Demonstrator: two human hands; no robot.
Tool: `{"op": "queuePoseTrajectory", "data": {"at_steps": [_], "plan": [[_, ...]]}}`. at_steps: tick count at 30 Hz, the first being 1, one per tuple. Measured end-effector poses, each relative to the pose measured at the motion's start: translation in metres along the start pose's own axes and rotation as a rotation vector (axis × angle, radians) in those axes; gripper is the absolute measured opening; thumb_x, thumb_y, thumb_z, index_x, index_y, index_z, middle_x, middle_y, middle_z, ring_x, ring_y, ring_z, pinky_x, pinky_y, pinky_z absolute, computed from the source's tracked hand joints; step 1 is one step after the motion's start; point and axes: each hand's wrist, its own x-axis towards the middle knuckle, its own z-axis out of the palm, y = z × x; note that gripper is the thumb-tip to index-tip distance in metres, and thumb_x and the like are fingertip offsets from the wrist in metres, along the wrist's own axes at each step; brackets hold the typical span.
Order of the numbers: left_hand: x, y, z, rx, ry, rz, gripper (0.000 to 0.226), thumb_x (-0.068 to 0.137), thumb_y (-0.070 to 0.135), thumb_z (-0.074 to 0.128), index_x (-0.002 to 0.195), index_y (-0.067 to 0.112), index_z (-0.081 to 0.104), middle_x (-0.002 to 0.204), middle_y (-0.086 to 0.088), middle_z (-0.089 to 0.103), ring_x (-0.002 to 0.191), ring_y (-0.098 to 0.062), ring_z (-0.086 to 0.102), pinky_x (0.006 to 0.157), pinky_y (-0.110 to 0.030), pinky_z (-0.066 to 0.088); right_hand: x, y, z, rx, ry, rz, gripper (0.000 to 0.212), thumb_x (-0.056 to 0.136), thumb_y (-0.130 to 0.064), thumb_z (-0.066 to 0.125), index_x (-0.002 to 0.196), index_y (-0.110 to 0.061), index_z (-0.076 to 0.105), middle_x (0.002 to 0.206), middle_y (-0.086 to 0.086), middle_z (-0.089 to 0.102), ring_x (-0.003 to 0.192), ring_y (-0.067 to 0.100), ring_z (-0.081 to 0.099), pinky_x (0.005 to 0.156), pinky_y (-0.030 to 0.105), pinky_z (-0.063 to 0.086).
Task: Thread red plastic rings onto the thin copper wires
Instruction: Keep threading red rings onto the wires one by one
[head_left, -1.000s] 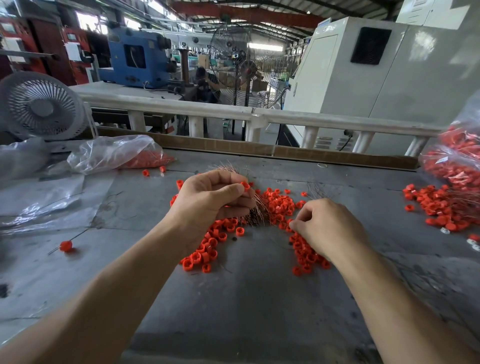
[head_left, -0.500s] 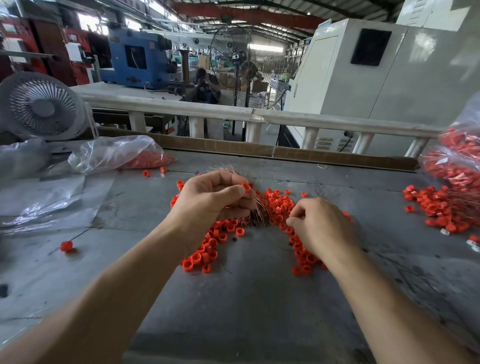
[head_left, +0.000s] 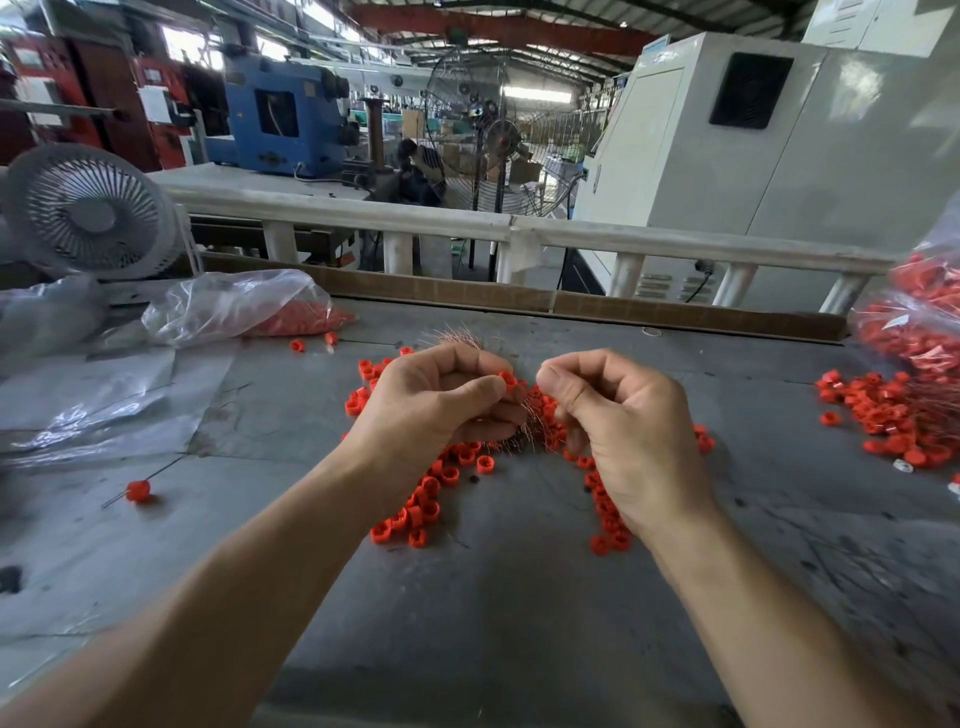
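- Your left hand (head_left: 431, 405) is pinching a red ring (head_left: 508, 380) and gripping the copper wires (head_left: 530, 415).
- Your right hand (head_left: 623, 426) is curling, pinched, at the ring's 3 o'clock; its contents are unclear.
- Loose rings (head_left: 415, 514) are lying on the table (head_left: 509, 597).
- No readable writing is showing.

The surface (head_left: 493, 597) is grey and matt, scuffed and stained, with dark marks and fine scratches. The loose rings (head_left: 415, 512) scattered on it are bright red plastic, smooth with a slight sheen. The left hand (head_left: 436, 410) grips a bundle of thin wires (head_left: 460, 336), hair-fine, copper-coloured and faintly glinting metal. A clear plastic bag (head_left: 228, 304) at the left is thin, glossy and crinkled, with red parts showing through; flat plastic sheeting (head_left: 104, 405) beside it is translucent and shiny. A strip of brown cardboard (head_left: 571, 306) along the far edge looks dull and rough. The small fan (head_left: 88, 213) has a pale grey plastic grille. The railing (head_left: 675, 241) behind is painted white and worn.
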Motion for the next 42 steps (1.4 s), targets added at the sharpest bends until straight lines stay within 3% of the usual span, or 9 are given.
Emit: {"op": "queuePoseTrajectory", "data": {"at_steps": [5, 8, 12, 15, 22, 26, 30, 35, 42], "plan": [[-0.001, 0.000, 0.003, 0.010, -0.025, 0.000, 0.010, 0.096, 0.000, 0.064, 0.103, 0.002, 0.070, 0.093, -0.018, 0.076, 0.089, -0.028, 0.076, 0.081, -0.033, 0.063, -0.007, -0.008, 0.011, -0.131, 0.019, -0.090, 0.006, 0.085, -0.022, 0.082, 0.084, -0.027, 0.079, 0.075, -0.015, 0.075, 0.069, -0.001, 0.067, 0.064, 0.013, 0.048], [-0.002, 0.001, 0.002, -0.020, -0.022, 0.005, 0.011, 0.096, -0.002, 0.062, 0.105, 0.000, 0.068, 0.095, -0.020, 0.076, 0.089, -0.028, 0.076, 0.078, -0.030, 0.063, -0.007, -0.011, 0.009, -0.177, -0.007, -0.099, 0.009, 0.086, -0.018, 0.081, 0.092, -0.024, 0.081, 0.084, -0.012, 0.076, 0.081, 0.002, 0.071, 0.074, 0.018, 0.053], [-0.002, 0.001, 0.002, -0.028, -0.020, 0.013, 0.011, 0.096, -0.004, 0.061, 0.103, 0.001, 0.068, 0.095, -0.021, 0.076, 0.088, -0.027, 0.076, 0.076, -0.030, 0.063, -0.008, -0.013, 0.008, -0.250, -0.030, -0.158, 0.014, 0.089, -0.009, 0.078, 0.096, -0.021, 0.081, 0.090, -0.013, 0.074, 0.086, 0.000, 0.069, 0.076, 0.011, 0.049], [-0.001, 0.000, 0.002, -0.017, -0.028, 0.025, 0.011, 0.096, -0.003, 0.062, 0.103, 0.001, 0.069, 0.095, -0.020, 0.076, 0.089, -0.027, 0.076, 0.079, -0.032, 0.063, -0.010, -0.014, 0.009, -0.277, -0.007, -0.189, 0.010, 0.090, -0.014, 0.078, 0.096, -0.021, 0.080, 0.090, -0.013, 0.074, 0.091, 0.001, 0.069, 0.080, 0.011, 0.050], [-0.001, -0.004, 0.001, 0.078, -0.054, 0.101, 0.012, 0.093, 0.004, 0.067, 0.104, 0.004, 0.070, 0.094, -0.018, 0.077, 0.092, -0.029, 0.076, 0.082, -0.034, 0.063, -0.010, -0.016, 0.009, -0.409, 0.012, -0.315, 0.003, 0.089, -0.015, 0.080, 0.091, -0.016, 0.078, 0.086, -0.010, 0.073, 0.085, 0.007, 0.069, 0.076, 0.023, 0.054], [-0.002, -0.004, 0.001, 0.100, -0.066, 0.129, 0.023, 0.085, 0.016, 0.072, 0.105, 0.006, 0.071, 0.095, -0.016, 0.077, 0.093, -0.029, 0.076, 0.082, -0.032, 0.062, -0.009, -0.017, 0.009, -0.489, 0.012, -0.411, 0.002, 0.088, -0.010, 0.080, 0.090, -0.010, 0.078, 0.085, -0.005, 0.071, 0.082, 0.007, 0.067, 0.075, 0.023, 0.053], [-0.001, -0.006, -0.001, 0.140, -0.064, 0.151, 0.015, 0.091, 0.010, 0.071, 0.106, 0.007, 0.071, 0.095, -0.015, 0.078, 0.093, -0.029, 0.077, 0.082, -0.032, 0.062, -0.009, -0.018, 0.009, -0.542, -0.003, -0.466, 0.004, 0.089, -0.009, 0.078, 0.093, -0.009, 0.080, 0.090, -0.003, 0.072, 0.085, 0.008, 0.067, 0.077, 0.021, 0.054], [-0.002, -0.005, -0.001, 0.144, -0.067, 0.155, 0.026, 0.084, 0.021, 0.073, 0.106, 0.007, 0.072, 0.096, -0.014, 0.078, 0.094, -0.028, 0.076, 0.081, -0.031, 0.062, -0.009, -0.016, 0.008, -0.567, -0.027, -0.498, 0.008, 0.091, -0.006, 0.076, 0.096, -0.009, 0.080, 0.094, -0.003, 0.072, 0.087, 0.009, 0.067, 0.078, 0.024, 0.055], [-0.001, -0.005, 0.000, 0.123, -0.044, 0.140, 0.009, 0.094, 0.003, 0.067, 0.103, 0.004, 0.071, 0.090, -0.017, 0.078, 0.086, -0.025, 0.076, 0.079, -0.031, 0.063, -0.008, -0.013, 0.009, -0.538, -0.024, -0.505, 0.011, 0.089, -0.005, 0.077, 0.098, -0.010, 0.081, 0.096, -0.003, 0.072, 0.088, 0.011, 0.068, 0.079, 0.029, 0.056]]}}
